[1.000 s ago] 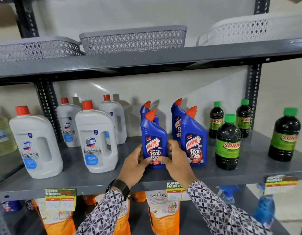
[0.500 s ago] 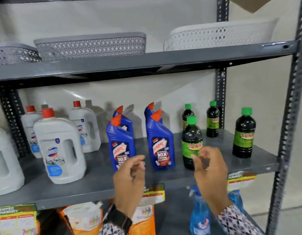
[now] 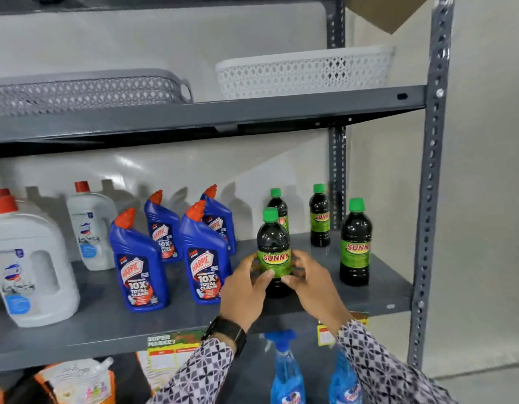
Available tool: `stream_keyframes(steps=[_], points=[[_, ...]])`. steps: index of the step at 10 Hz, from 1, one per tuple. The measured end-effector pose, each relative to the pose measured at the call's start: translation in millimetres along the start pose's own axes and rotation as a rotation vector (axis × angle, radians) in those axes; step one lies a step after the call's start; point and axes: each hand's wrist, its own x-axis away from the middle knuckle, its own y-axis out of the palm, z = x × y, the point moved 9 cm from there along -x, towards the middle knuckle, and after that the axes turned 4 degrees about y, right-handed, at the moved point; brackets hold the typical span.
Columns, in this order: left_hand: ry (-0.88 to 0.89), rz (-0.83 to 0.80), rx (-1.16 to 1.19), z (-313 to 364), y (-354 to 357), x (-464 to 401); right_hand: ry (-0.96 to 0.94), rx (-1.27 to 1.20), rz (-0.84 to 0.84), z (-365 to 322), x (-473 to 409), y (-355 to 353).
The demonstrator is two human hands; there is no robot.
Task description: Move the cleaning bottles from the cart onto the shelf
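A dark Sunny bottle point(image 3: 272, 243) with a green cap and green label stands upright near the front of the grey shelf point(image 3: 380, 290). My left hand point(image 3: 242, 290) grips its lower left side and my right hand point(image 3: 313, 284) grips its lower right side. Three more Sunny bottles point(image 3: 355, 243) stand behind and to the right. Several blue Harpic bottles point(image 3: 138, 266) with red caps stand to the left, and white Domex jugs point(image 3: 31, 269) further left. The cart is out of view.
Grey basket point(image 3: 86, 90) and white basket point(image 3: 305, 71) sit on the upper shelf. Blue spray bottles point(image 3: 286, 371) and orange pouches point(image 3: 74, 380) fill the shelf below. A perforated steel upright point(image 3: 430, 199) bounds the right side.
Both hands left the front Harpic bottle, moved right and closed around the front Sunny bottle. The view has swung to the right.
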Motion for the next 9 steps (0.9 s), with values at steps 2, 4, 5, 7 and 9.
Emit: stream_keyframes(steps=[2, 4, 5, 7, 9], points=[[-0.045, -0.129, 0.223, 6, 40, -17, 0.022, -0.006, -0.030, 21, -14, -32], [0.010, -0.176, 0.275, 6, 43, -14, 0.019, -0.146, -0.004, 38, -15, -37], [0.010, -0.158, 0.275, 3, 43, -13, 0.020, -0.150, 0.016, 41, -15, -40], [0.001, -0.145, 0.259, -1, 42, -12, 0.008, -0.126, 0.019, 41, -15, -38], [-0.001, -0.177, 0.322, 14, 33, -1, 0.048, -0.150, 0.100, 33, -4, -42]])
